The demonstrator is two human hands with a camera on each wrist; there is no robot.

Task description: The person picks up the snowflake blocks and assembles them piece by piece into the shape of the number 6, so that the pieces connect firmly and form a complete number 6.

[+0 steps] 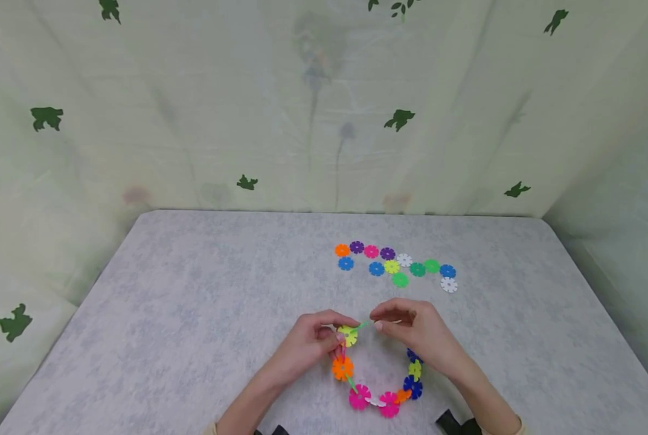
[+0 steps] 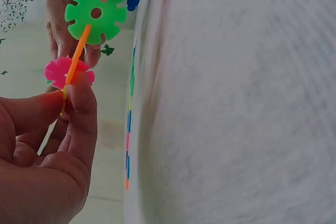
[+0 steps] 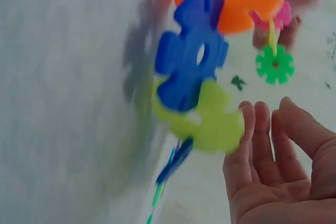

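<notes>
- Chain of slotted, flower-shaped discs: located near the front of the table, between the person's hands, bent into a loop with a gap on its far side. Whether its lowest discs touch the table, I cannot tell.
- Left run of the chain: green end disc, slotted into a yellow disc; pink, orange, green and pink follow toward the front.
- Remaining run: white disc at the front, then pink, orange, dark blue and yellow up the right side, finishing in a dark blue end disc partly covered by the right hand in the head view.
- Left hand: grasping; thumb and fingers pinch the yellow disc.
- Right hand: released, fingers loosely bent, fingertips just beside the green end disc; the right wrist view shows them apart from it.
- Loose discs: thirteen counted, beyond the hands and right of table centre, lying flat in a ragged band. Colours noted: orange, purple, pink, blue, yellow, white and greens.
- Table: mottled pale grey surface.
- Dark item: beside the right forearm, cut off by the lower edge; nature undetermined.
- Curtain: pale, behind and beside the table, bearing dark green shapes and faint plant patterns.
</notes>
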